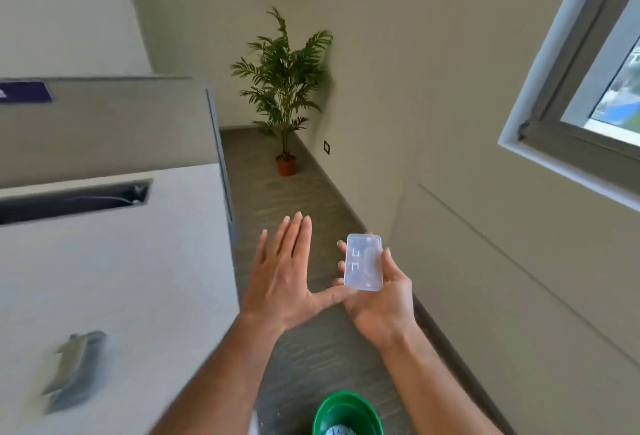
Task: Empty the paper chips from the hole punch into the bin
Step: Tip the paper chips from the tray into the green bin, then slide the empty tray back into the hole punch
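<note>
My right hand (381,299) holds a clear plastic chip tray (363,262), the hole punch's base cover, upright between fingers and thumb. My left hand (284,268) is flat and open just left of it, fingers spread, thumb tip touching the tray's lower edge. The metal hole punch body (74,370) lies blurred on the white desk (121,278) at lower left. A green bin (348,412) stands on the floor below my arms, with pale paper inside.
A desk divider panel (104,126) and a cable slot (74,200) lie at the desk's back. A potted palm (285,95) stands in the far corner. A wall and window (595,63) run along the right of the narrow floor strip.
</note>
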The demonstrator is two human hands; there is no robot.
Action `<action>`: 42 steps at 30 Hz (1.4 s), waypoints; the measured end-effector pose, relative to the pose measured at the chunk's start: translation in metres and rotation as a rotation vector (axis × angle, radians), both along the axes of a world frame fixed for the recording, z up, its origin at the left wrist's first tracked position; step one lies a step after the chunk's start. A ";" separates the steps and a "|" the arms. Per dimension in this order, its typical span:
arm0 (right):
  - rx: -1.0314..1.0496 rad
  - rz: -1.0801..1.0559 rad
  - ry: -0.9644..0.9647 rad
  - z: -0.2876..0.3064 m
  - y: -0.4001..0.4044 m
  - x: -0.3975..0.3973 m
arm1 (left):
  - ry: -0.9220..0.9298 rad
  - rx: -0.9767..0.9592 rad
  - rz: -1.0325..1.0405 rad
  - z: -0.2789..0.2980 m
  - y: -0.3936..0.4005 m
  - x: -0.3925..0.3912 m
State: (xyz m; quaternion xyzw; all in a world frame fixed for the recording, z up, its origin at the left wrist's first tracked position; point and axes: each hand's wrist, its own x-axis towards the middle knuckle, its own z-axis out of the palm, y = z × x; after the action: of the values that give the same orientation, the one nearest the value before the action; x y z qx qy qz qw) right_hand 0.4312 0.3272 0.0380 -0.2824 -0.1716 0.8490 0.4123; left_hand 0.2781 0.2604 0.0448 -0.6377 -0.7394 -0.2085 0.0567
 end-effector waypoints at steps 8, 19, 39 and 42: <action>0.048 0.169 0.044 0.061 -0.070 -0.110 | 0.027 -0.018 0.250 0.056 -0.094 -0.109; 0.059 0.267 -0.059 0.062 -0.163 -0.215 | -0.012 -0.120 0.397 0.051 -0.203 -0.215; 0.021 0.305 -0.126 0.049 -0.177 -0.252 | -0.181 -0.363 0.249 -0.008 -0.249 -0.252; -0.007 0.326 -0.149 0.043 -0.177 -0.249 | -0.227 -0.473 0.183 -0.017 -0.253 -0.253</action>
State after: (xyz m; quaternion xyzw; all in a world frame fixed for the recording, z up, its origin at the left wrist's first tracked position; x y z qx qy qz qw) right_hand 0.1827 0.1505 0.0810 -0.3142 -0.2423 0.8820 0.2542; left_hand 0.0248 0.0079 0.0282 -0.5363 -0.8237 -0.0942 -0.1586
